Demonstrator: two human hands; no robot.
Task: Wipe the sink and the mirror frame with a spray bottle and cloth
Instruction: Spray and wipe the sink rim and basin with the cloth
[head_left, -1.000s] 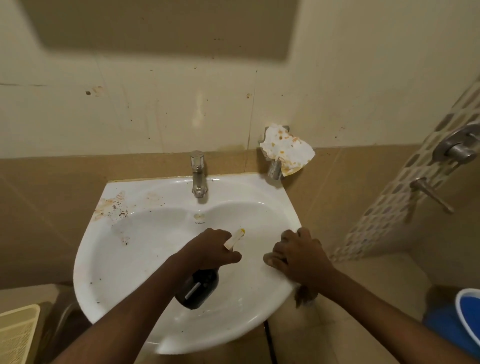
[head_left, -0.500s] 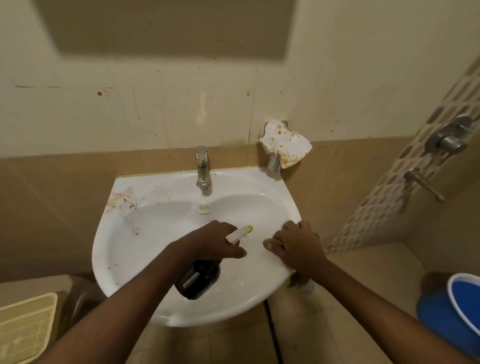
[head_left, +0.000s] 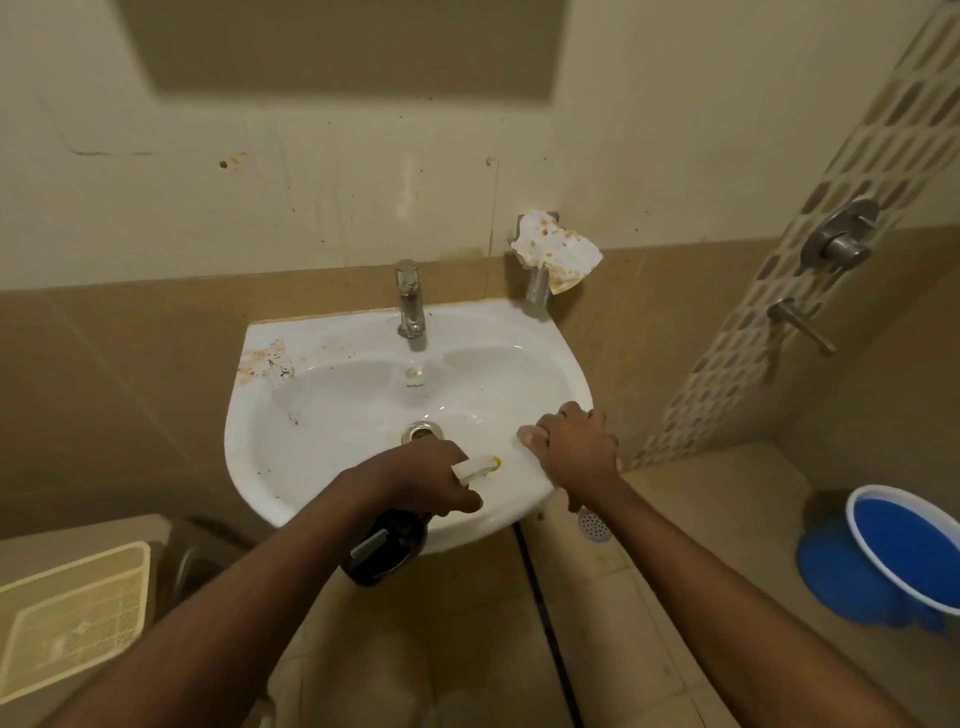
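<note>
A white wall-mounted sink (head_left: 322, 426) carries brown stains on its back left corner. My left hand (head_left: 426, 480) grips a dark spray bottle (head_left: 387, 548) by its neck over the sink's front edge; the pale nozzle (head_left: 480, 465) points right. My right hand (head_left: 576, 449) rests curled on the sink's right rim, and something pale shows at its fingertips; I cannot make out what it is. A stained white cloth or paper (head_left: 556, 249) sits on a metal holder at the sink's back right. The mirror frame is out of sight.
A chrome tap (head_left: 410, 299) stands at the back of the sink and a drain (head_left: 421, 431) lies in the bowl. Shower valve and spout (head_left: 836, 244) are on the right wall. A blue bucket (head_left: 904, 551) stands on the floor at right, a beige lid (head_left: 67, 613) at lower left.
The view has drawn back and shifted, so the sink looks smaller and the drain is uncovered. My left hand with the bottle moved toward the front edge. My right hand stays on the right rim.
</note>
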